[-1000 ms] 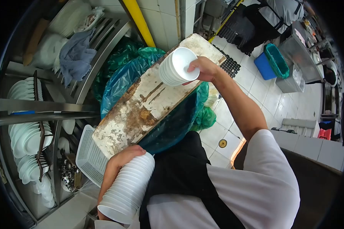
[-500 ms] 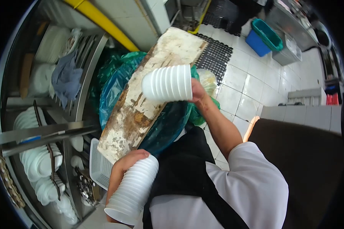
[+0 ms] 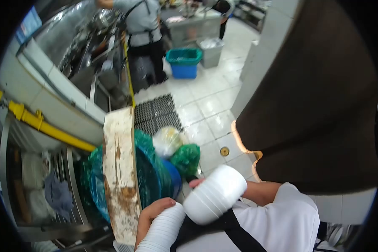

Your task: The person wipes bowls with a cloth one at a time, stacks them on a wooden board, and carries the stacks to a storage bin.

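My left hand (image 3: 152,213) is closed around a long stack of nested white plastic cups (image 3: 164,230) at the bottom of the view. Close beside it, my right hand (image 3: 196,182) holds a shorter, wider stack of white plastic tubs (image 3: 216,194), tilted. That stack hides most of the right hand; only some fingertips show at its far side. Just left of my left hand, a worn, stained white board (image 3: 119,161) lies across a blue bin (image 3: 172,173) lined with a green bag.
Tied bags, one clear (image 3: 167,140) and one green (image 3: 186,159), sit beside the bin. A dark mat (image 3: 157,113) lies on the tiled floor. A person (image 3: 143,33) stands farther off near a blue tub (image 3: 184,69). Metal shelving (image 3: 77,193) is left; a brown surface (image 3: 311,105) is right.
My view has swung up and right, showing more floor and people. The right hand's stack has come down from above the board to beside the left hand's stack.
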